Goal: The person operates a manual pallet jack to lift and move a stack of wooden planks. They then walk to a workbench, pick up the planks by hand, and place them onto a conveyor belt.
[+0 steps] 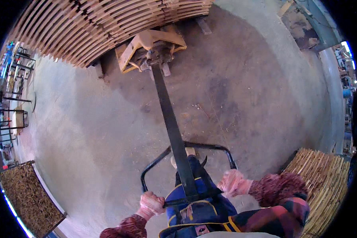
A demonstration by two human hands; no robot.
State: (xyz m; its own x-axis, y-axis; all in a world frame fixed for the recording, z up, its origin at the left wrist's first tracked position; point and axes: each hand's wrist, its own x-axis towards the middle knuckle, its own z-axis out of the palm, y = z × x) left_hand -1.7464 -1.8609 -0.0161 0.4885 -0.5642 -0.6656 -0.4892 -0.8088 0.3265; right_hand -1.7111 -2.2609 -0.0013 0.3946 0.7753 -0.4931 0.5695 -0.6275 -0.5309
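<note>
A pallet jack with a long black tiller (171,119) and a yellow base (148,45) stands under a large stack of wooden boards (99,23). My left hand (150,203) is closed around the lower left of the black loop handle (146,170). My right hand (234,182) grips the loop's right side. Both hands wear light gloves, and the sleeves are dark red. The tiller slants from the base down to my waist.
Dusty concrete floor (87,131) spreads around. A second stack of thin wooden slats (325,186) stands at my right. A speckled brown panel (27,194) lies at lower left. Metal racks (12,103) line the far left edge.
</note>
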